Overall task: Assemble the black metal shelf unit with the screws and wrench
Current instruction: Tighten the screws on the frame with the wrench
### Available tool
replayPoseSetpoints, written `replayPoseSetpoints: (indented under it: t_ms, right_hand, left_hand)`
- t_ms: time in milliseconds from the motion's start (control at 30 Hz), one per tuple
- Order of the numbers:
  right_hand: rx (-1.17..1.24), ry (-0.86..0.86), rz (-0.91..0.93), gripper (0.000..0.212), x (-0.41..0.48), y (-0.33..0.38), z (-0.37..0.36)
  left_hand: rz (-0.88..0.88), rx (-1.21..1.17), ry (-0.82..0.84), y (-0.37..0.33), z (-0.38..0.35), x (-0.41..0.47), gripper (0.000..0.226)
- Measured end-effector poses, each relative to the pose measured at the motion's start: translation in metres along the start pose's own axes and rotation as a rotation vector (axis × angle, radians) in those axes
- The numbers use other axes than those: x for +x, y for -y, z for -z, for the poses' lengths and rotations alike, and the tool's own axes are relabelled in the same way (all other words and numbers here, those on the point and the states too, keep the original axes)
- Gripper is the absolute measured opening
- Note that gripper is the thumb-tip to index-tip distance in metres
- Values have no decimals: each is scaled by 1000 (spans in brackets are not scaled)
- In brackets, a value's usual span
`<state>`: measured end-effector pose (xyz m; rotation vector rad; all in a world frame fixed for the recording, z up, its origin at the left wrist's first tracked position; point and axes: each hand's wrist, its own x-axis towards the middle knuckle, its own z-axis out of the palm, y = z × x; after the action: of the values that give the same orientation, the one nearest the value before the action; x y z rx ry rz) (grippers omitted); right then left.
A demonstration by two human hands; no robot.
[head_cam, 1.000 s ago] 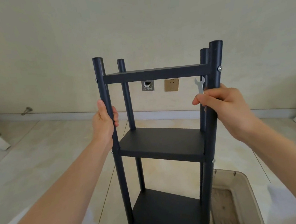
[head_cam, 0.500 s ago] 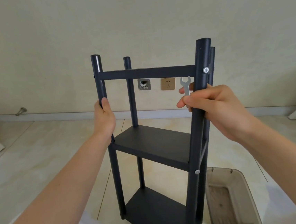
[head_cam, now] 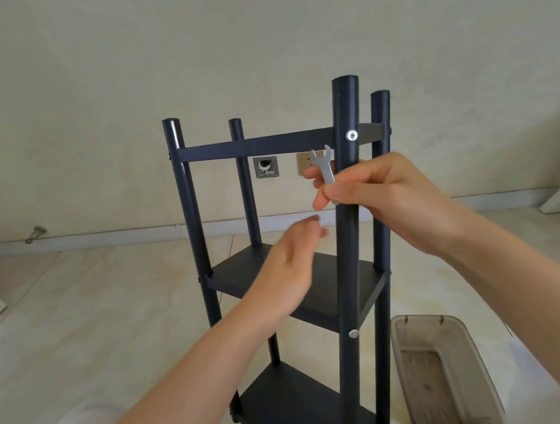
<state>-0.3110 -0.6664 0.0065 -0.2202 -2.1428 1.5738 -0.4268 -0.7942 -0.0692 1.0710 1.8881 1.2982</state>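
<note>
The black metal shelf unit (head_cam: pixel 258 145) stands upright on the floor with three shelves and four posts. A silver screw (head_cam: pixel 351 135) shows on the near right post at the top shelf, another screw (head_cam: pixel 353 333) at the middle shelf. My right hand (head_cam: pixel 386 198) grips that near right post and pinches a small flat silver wrench (head_cam: pixel 324 166), jaw end up. My left hand (head_cam: pixel 289 265) hovers free in front of the middle shelf, fingers loosely extended and blurred, holding nothing.
A grey plastic tray (head_cam: pixel 457 359) lies on the tiled floor to the right of the shelf's base. Behind are a beige wall with a socket (head_cam: pixel 304 163) and an open wall box (head_cam: pixel 266 167). White furniture legs stand at far left and right.
My left hand let go of the near left post and moved right toward the middle. The shelf unit has turned, bringing the near right post closer and its screw to face me.
</note>
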Motion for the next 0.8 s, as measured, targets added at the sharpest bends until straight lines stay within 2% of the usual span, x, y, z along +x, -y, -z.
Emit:
replayPoseSetpoints:
  t_ms: [67, 133, 267, 533, 667, 800]
  right_hand:
    - [0, -2, 33, 18, 2, 3, -6]
    - [-33, 5, 59, 21, 5, 5, -12]
    - [-100, 20, 80, 25, 9, 10, -22]
    - [-95, -11, 140, 25, 10, 21, -32]
    - [-89, -20, 177, 25, 8, 25, -31]
    - [-96, -37, 174, 25, 7, 25, -35]
  left_hand:
    - [-59, -112, 128, -6, -8, -7, 47]
    - [-117, -159, 165, -8, -18, -10, 52]
    - [-150, -263, 85, -12, -25, -13, 25]
    - [-136, -331, 80, -13, -12, -15, 54]
    - [-116, -382, 94, -12, -9, -18, 54]
    - [-97, -464, 132, -15, -8, -21, 45]
